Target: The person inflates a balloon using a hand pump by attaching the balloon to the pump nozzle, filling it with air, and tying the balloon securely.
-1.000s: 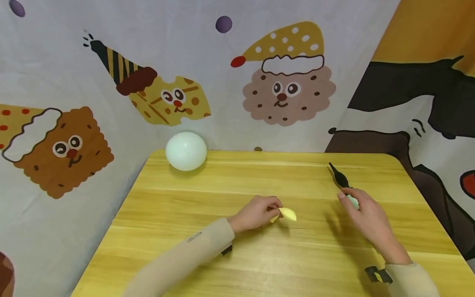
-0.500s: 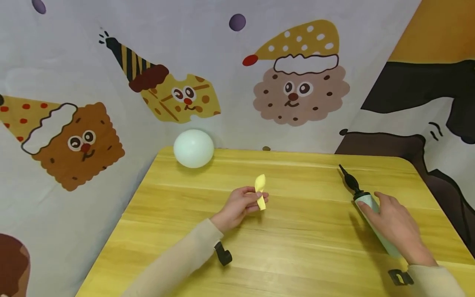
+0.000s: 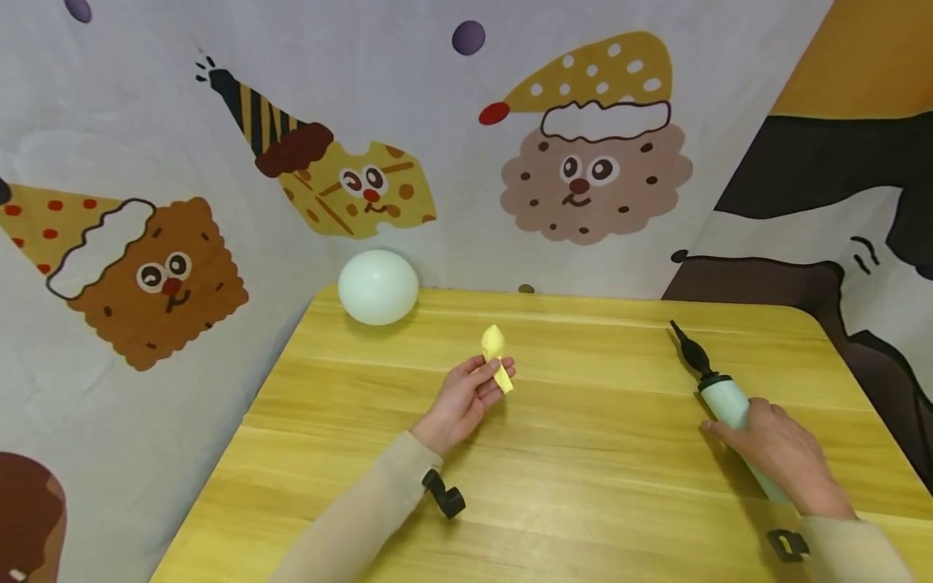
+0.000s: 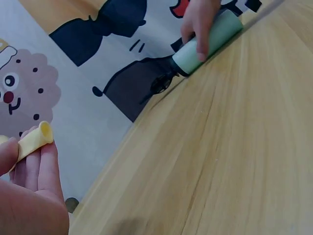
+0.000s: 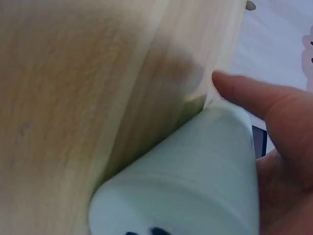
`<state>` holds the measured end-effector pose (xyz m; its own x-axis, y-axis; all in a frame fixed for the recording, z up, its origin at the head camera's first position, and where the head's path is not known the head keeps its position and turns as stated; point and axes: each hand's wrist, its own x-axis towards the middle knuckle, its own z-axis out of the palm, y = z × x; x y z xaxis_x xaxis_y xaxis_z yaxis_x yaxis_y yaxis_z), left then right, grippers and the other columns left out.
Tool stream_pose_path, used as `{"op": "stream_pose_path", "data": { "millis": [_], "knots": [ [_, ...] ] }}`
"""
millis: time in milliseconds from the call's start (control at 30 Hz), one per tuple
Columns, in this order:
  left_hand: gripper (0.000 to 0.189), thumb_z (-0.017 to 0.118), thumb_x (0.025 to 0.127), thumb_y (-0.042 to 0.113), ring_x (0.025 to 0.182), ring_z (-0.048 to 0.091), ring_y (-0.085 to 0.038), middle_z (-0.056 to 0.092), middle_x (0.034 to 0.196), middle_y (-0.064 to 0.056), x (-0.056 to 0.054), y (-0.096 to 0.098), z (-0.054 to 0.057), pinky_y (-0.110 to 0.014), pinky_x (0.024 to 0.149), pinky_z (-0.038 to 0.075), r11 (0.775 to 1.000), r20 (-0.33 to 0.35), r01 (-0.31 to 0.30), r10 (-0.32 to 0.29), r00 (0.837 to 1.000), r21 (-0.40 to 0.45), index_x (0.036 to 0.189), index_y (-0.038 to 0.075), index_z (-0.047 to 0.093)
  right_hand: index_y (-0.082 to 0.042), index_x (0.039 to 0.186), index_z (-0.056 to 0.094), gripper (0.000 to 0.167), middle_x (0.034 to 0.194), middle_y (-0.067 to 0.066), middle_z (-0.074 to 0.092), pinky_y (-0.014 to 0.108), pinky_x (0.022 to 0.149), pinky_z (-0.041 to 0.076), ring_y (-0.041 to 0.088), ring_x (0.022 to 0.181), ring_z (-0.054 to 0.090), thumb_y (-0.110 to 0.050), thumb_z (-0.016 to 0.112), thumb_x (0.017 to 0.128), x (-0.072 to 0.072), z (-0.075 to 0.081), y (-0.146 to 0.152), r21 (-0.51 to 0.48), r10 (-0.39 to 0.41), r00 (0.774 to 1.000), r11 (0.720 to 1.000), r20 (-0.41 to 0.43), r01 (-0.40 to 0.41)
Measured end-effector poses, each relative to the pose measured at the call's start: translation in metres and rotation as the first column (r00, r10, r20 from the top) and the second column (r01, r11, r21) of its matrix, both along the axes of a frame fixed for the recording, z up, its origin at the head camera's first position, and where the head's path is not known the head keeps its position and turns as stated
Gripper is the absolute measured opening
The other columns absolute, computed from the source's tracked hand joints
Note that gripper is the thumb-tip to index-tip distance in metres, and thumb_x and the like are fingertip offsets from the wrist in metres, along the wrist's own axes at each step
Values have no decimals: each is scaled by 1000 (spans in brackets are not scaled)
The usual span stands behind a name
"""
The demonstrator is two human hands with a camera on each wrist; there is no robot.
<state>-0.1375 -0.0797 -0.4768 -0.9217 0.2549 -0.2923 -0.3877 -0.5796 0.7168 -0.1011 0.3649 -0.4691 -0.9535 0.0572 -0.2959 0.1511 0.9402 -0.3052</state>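
My left hand (image 3: 457,405) pinches an uninflated yellow balloon (image 3: 493,343) between thumb and fingers, above the table. In the left wrist view the open neck of that yellow balloon (image 4: 35,142) points up and to the right. On the right lies a hand balloon pump (image 3: 725,402) with a pale green barrel and a black nozzle pointing away. My right hand (image 3: 790,455) straddles its barrel from above. The right wrist view has the thumb (image 5: 244,93) stretched straight and apart from the barrel (image 5: 195,166), with the other fingers partly hidden on the far side.
An inflated pale mint balloon (image 3: 378,287) rests at the table's back left corner. The wooden table (image 3: 568,486) ends at a cloth backdrop (image 3: 466,162) printed with cartoon biscuits and cheese.
My left hand has lifted the yellow balloon and drawn it back left, turning it upright. My right hand has slid from the pump's front end toward its rear, uncovering the barrel.
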Motion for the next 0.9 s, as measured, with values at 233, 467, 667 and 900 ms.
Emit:
{"op": "stream_pose_path", "data": {
  "millis": [233, 467, 667, 900],
  "knots": [
    [46, 54, 109, 11, 116, 69, -20, 63, 137, -21, -5, 4, 3, -33, 101, 53, 996, 38, -72, 70, 997, 50, 149, -7, 40, 21, 114, 42, 78, 80, 16, 54, 37, 52, 40, 28, 67, 52, -54, 54, 103, 3, 2, -3, -39, 9, 996, 999, -84, -12],
    [35, 54, 109, 12, 118, 68, -21, 64, 136, -20, -9, 8, 5, -33, 103, 53, 988, 39, -124, 121, 992, 97, 141, -2, 46, 20, 136, 38, 81, 95, 27, 66, 40, 53, 47, 30, 70, 64, -51, 56, 103, 14, 8, -45, -150, 47, 970, 985, -237, -84],
    [38, 53, 110, 13, 135, 57, -28, 54, 148, -22, -13, 14, 8, -34, 106, 50, 982, 46, -150, 146, 988, 115, 144, -1, 45, 14, 139, 45, 74, 100, 24, 68, 38, 57, 49, 26, 73, 63, -45, 67, 100, 29, 13, -89, -248, 92, 945, 953, -314, -175],
    [41, 53, 109, 13, 142, 48, -30, 54, 149, -21, -19, 17, 13, -32, 105, 50, 957, 81, -227, 216, 973, 181, 147, -1, 44, 6, 135, 56, 67, 100, 14, 71, 39, 61, 53, 20, 77, 64, -43, 76, 94, 44, 14, -125, -265, 185, 905, 917, -383, -300]
  ]
}}
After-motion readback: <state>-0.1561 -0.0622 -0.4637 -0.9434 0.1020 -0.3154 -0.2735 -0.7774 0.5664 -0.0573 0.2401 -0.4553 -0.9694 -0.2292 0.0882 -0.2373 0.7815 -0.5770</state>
